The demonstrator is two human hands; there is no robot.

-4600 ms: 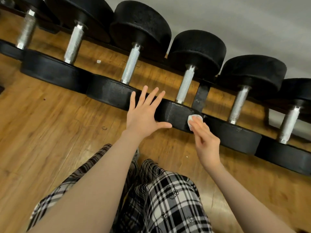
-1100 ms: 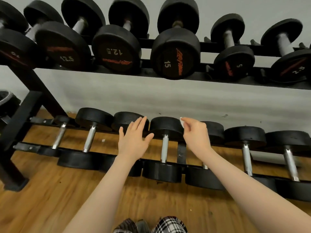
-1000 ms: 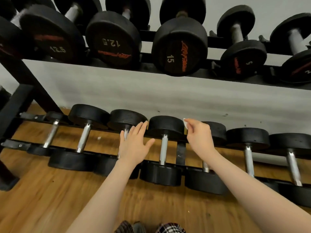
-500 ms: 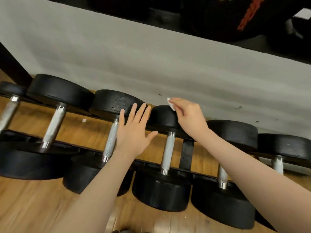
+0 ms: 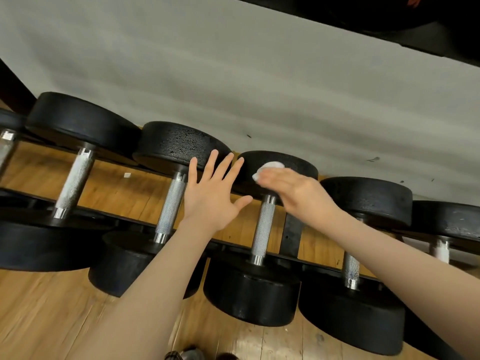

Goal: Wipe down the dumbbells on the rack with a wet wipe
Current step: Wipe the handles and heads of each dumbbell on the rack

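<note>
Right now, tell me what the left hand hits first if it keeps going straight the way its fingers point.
Probably the far black rubber dumbbell head: the open left hand points up at it, fingertips overlapping its edge. Whether they touch is unclear.

no readable text; orange marking on upper dumbbell point(image 5: 413, 1) cut off, illegible
</note>
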